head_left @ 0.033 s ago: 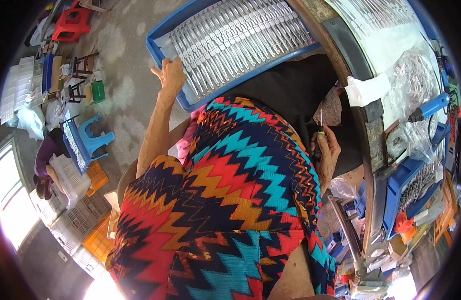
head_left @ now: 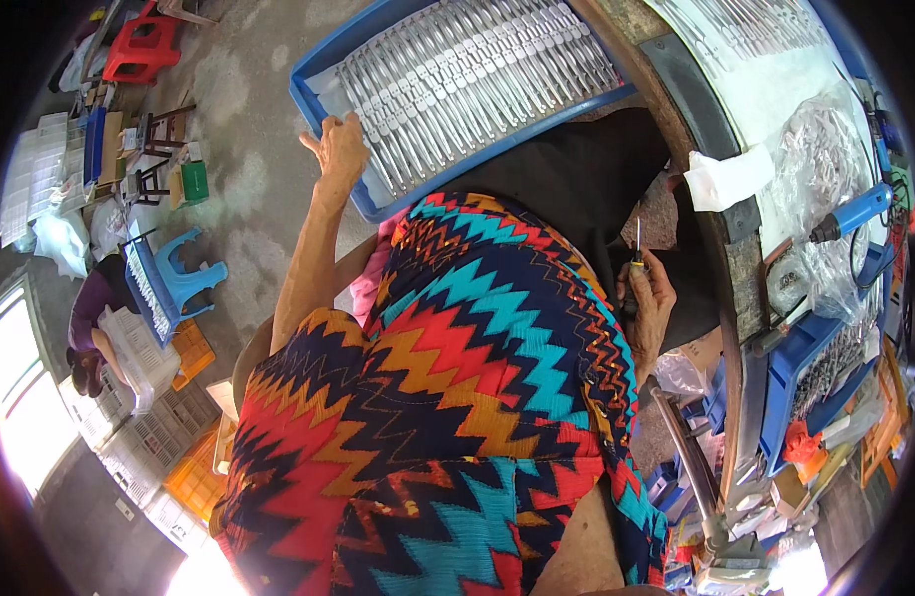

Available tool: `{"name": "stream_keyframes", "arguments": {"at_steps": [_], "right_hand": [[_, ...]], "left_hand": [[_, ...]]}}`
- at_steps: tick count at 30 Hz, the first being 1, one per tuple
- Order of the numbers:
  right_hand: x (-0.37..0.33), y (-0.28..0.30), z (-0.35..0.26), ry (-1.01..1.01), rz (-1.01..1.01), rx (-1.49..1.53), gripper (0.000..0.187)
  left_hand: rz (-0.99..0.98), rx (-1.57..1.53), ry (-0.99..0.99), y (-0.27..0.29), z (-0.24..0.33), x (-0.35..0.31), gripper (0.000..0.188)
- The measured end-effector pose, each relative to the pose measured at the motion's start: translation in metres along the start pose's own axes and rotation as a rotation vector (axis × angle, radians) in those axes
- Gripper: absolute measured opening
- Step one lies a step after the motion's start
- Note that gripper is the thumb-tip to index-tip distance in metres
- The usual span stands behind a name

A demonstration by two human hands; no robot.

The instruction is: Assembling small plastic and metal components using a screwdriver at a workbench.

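My right hand [head_left: 652, 303] is closed around a small screwdriver [head_left: 637, 260] with a dark and yellow handle. Its thin metal shaft points up, away from me. On the left, my left hand [head_left: 338, 154] is over the left rim of a blue tray [head_left: 308, 97], fingers apart and bent; whether it touches the rim I cannot tell. Inside the tray lie rows of long, slim silver metal pieces [head_left: 477, 74] side by side, with flat pale parts along their middle. The tray sits at the far side of my lap, by a black cloth [head_left: 566, 164].
At right, a worktable [head_left: 720, 233] holds white cloth, clear plastic bags [head_left: 820, 179], a blue power tool [head_left: 854, 214] and a blue bin [head_left: 785, 397]. Left on the floor are a blue stool [head_left: 189, 268], a red stool [head_left: 142, 45], crates [head_left: 135, 358] and another person [head_left: 92, 313] bending.
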State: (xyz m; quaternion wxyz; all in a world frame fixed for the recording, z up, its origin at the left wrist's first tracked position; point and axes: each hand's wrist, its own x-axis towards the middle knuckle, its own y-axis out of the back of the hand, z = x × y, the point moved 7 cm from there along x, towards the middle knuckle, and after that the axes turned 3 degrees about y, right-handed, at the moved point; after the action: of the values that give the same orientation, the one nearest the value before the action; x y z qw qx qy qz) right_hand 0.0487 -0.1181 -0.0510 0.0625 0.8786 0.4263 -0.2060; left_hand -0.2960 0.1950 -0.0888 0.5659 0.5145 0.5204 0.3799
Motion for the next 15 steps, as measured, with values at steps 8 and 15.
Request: {"name": "stream_keyframes", "arguments": {"at_steps": [8, 15], "right_hand": [[0.003, -0.002, 0.0, 0.0, -0.001, -0.031, 0.036], [0.004, 0.002, -0.004, -0.018, -0.011, -0.037, 0.034]], "left_hand": [[-0.035, -0.15, 0.061, -0.006, -0.015, 0.019, 0.028], [0.056, 0.154, 0.0, 0.016, 0.008, 0.003, 0.034]]}}
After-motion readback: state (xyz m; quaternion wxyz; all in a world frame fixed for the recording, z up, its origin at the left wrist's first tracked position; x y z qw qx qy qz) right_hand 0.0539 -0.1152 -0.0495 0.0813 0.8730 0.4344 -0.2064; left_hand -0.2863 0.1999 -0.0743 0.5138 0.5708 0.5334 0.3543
